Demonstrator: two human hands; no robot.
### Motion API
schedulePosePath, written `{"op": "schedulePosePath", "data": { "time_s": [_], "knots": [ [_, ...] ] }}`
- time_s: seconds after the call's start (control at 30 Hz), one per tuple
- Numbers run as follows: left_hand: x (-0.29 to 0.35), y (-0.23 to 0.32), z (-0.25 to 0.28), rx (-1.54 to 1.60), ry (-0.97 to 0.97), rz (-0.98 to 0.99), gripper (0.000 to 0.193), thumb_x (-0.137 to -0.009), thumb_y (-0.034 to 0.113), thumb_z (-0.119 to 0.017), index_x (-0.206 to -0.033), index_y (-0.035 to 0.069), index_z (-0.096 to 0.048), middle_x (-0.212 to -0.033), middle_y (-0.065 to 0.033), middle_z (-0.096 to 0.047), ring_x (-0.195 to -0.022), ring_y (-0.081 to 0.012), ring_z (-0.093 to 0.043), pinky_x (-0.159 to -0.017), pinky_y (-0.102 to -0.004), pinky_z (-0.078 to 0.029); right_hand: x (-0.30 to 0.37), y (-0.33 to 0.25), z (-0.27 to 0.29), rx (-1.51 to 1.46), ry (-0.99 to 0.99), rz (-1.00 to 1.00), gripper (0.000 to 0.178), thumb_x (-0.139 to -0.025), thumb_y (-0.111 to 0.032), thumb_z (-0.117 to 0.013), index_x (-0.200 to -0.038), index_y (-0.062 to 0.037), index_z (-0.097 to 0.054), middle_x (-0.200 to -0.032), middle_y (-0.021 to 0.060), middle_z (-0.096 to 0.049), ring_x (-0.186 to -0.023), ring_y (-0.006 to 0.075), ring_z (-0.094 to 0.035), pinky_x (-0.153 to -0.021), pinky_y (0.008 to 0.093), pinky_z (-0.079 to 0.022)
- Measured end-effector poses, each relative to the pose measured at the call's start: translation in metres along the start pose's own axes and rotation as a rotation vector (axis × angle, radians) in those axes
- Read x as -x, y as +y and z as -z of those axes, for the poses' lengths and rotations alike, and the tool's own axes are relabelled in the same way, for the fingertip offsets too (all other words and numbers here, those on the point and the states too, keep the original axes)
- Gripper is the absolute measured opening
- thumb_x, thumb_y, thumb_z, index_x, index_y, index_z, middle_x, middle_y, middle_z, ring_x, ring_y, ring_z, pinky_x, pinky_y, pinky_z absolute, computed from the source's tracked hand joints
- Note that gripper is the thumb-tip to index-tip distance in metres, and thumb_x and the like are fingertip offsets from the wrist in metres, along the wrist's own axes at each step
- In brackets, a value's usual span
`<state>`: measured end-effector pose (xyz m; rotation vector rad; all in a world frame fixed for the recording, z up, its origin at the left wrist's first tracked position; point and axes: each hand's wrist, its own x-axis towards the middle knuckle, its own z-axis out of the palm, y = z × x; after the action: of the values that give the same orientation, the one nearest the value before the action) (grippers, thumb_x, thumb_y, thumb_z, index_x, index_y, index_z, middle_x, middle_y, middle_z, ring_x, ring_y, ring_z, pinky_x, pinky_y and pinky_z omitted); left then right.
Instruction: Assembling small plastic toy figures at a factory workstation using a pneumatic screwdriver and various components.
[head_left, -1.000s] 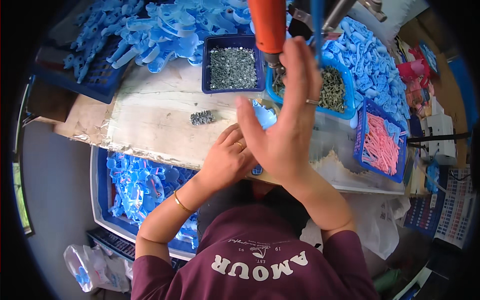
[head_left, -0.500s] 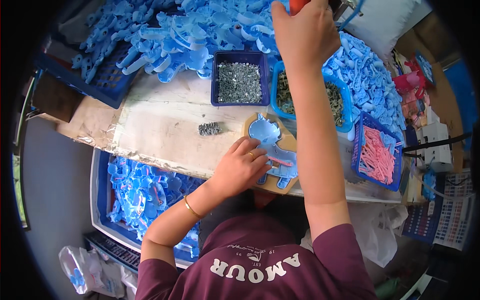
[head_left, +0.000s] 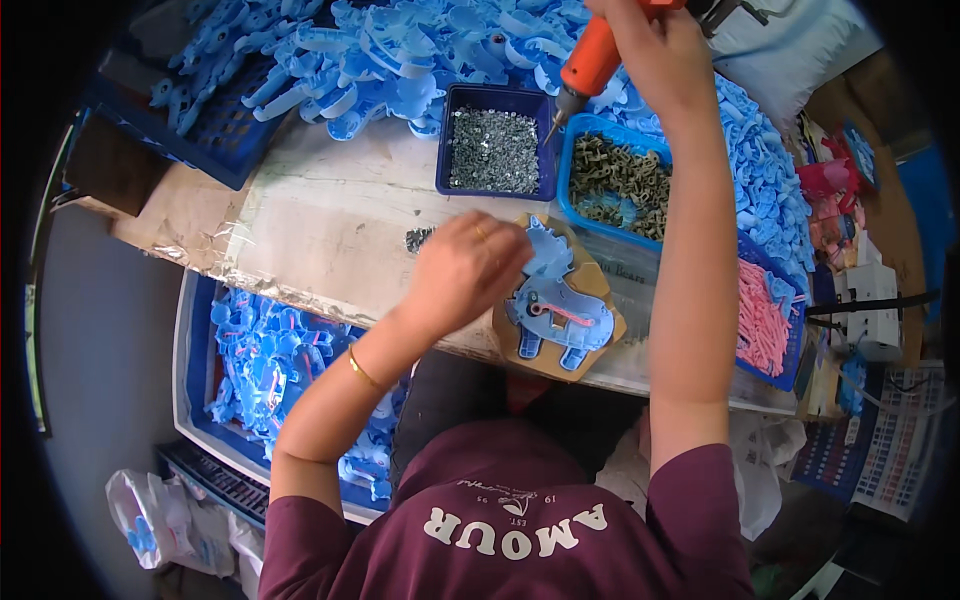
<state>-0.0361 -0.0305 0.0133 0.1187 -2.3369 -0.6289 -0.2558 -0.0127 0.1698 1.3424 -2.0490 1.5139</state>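
Note:
My right hand [head_left: 675, 60] grips an orange electric screwdriver [head_left: 592, 62]. Its bit slants down beside the rim of a dark blue bin [head_left: 447, 150] of small metal screws. Closed and slightly blurred, my left hand [head_left: 468, 265] is raised at the left of a tan fixture board [head_left: 510, 352]; whatever its fingers may pinch is hidden. Set into the board is a light blue animal-shaped plastic shell [head_left: 580, 312] with a pink strip [head_left: 565, 314] inside. A small pile of screws [head_left: 418, 239] lies on the table, partly covered by my left hand.
A light blue tub [head_left: 566, 205] holds brownish metal parts. Pink strips [head_left: 762, 320] fill a basket at the right. Blue plastic shells [head_left: 400, 60] heap up along the back. Below the table's front edge stands a large crate [head_left: 190, 390] of blue parts.
My left hand has lifted off the blue shell and moved up, its fingers curling. The screwdriver in my right hand has come into fuller view, bit downward. The whole view has shifted slightly.

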Motion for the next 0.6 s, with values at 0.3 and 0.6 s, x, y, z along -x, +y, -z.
{"op": "schedulePosePath", "data": {
  "time_s": [0.3, 0.6],
  "knots": [
    [-0.054, -0.109, -0.023, -0.287, -0.145, 0.141, 0.014, -0.086, 0.02, -0.072, -0.099, 0.014, -0.073, -0.095, -0.0073, -0.067, -0.097, -0.0327, -0.063, -0.083, -0.0439, -0.052, 0.019, -0.017, 0.027, -0.299, -0.522, -0.03, 0.045, -0.088, -0.026, -0.077, -0.122, -0.0018, -0.06, -0.111, 0.0081, -0.065, -0.094, 0.0173, -0.064, -0.08, 0.0315, -0.053],
    [-0.067, -0.124, -0.029, -0.348, -0.383, 0.204, 0.015, -0.087, 0.028, -0.071, -0.093, 0.014, -0.069, -0.093, -0.0059, -0.068, -0.099, -0.0304, -0.063, -0.085, -0.0442, -0.053, 0.035, -0.004, 0.039, -0.287, -0.608, 0.071, 0.038, -0.089, -0.033, -0.077, -0.112, -0.0047, -0.066, -0.107, 0.0051, -0.07, -0.099, 0.0166, -0.067, -0.092, 0.0344, -0.053]
  ]
}}
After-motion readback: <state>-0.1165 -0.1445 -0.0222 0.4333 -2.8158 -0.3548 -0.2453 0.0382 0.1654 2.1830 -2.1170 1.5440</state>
